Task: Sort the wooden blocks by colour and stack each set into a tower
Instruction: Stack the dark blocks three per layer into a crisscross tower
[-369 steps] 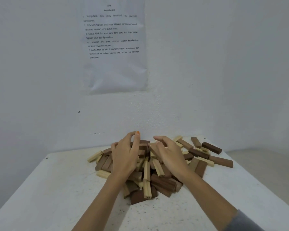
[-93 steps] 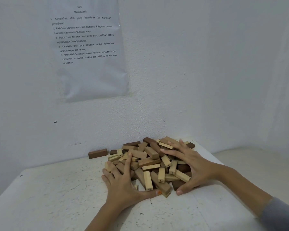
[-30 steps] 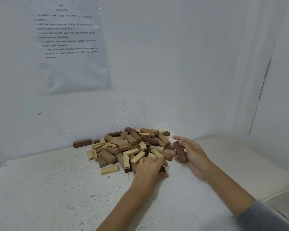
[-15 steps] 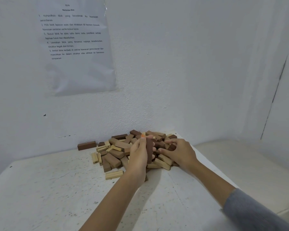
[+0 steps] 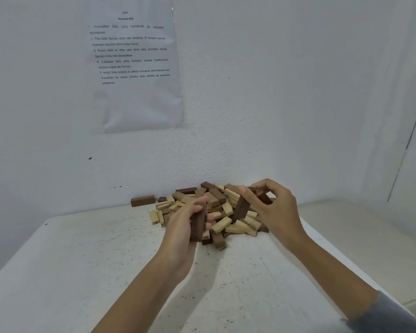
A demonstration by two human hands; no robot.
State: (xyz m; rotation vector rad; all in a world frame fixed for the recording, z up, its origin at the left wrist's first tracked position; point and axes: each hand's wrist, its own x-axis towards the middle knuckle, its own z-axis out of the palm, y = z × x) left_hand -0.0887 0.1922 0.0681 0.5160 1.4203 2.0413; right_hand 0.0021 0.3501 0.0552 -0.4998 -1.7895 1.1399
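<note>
A mixed pile of dark brown, mid brown and pale wooden blocks [image 5: 216,212] lies on the white table [image 5: 87,272] near the wall. My left hand [image 5: 180,227] grips a dark brown block [image 5: 198,224] held upright at the pile's near left side. My right hand [image 5: 271,207] is over the pile's right side and pinches another dark brown block [image 5: 240,210], also nearly upright; a second dark block [image 5: 264,198] shows under its curled fingers.
One dark brown block [image 5: 142,200] lies alone by the wall, left of the pile. A printed sheet [image 5: 133,66] hangs on the wall above. The table's right edge [image 5: 322,239] runs close to my right forearm, with a lower pale surface beyond it.
My left hand has come back toward me with its dark block, lower at the pile's near side. My right hand has lifted a dark block out of the pile's right side.
</note>
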